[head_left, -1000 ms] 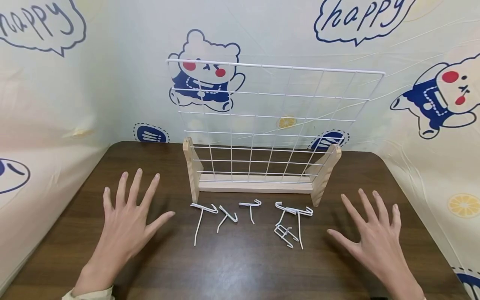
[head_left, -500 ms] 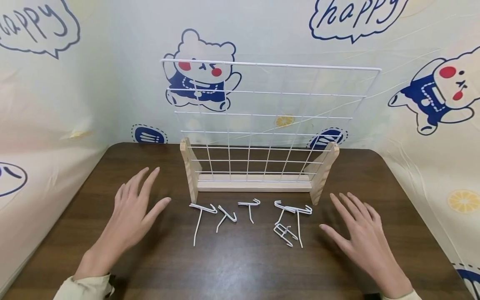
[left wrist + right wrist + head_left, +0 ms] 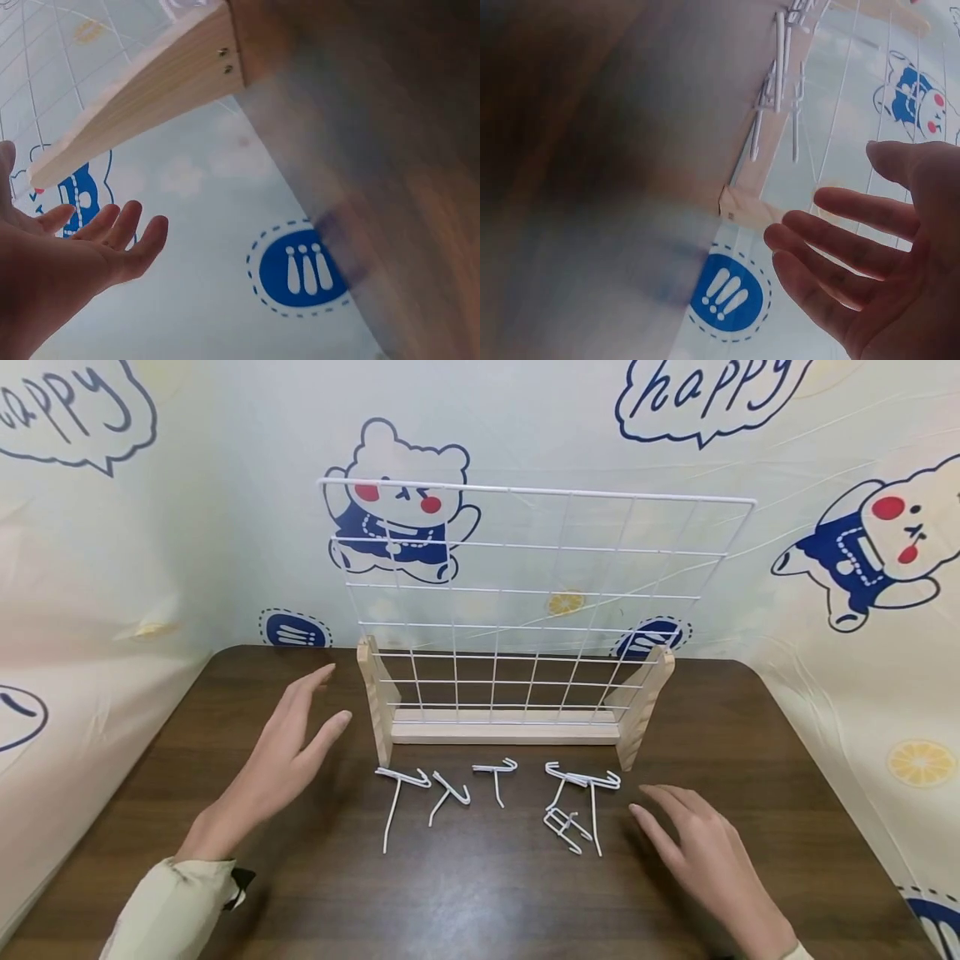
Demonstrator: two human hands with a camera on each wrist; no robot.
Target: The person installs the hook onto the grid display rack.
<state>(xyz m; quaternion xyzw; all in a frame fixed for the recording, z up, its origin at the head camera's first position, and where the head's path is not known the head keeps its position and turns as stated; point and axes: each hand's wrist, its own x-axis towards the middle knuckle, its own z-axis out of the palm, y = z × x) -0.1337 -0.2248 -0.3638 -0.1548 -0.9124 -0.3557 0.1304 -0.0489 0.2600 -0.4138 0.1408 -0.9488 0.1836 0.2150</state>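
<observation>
Head view: white wire grid (image 3: 525, 592), pale wooden stand (image 3: 504, 737); all fingers (image 3: 306, 685) loosely spread.

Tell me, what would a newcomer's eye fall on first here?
Probably the big white grid, standing in a wooden stand towards the back of the table. Next might come the printed bears on the cloth behind. White hooks lie in front of the stand, between the left hand and right hand, both holding nothing.

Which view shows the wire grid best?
The head view: it frames the whole wire grid, nearly unobstructed. Left wrist catches only a piece, upper left; right wrist shows part of it, partly behind the right hand.
</observation>
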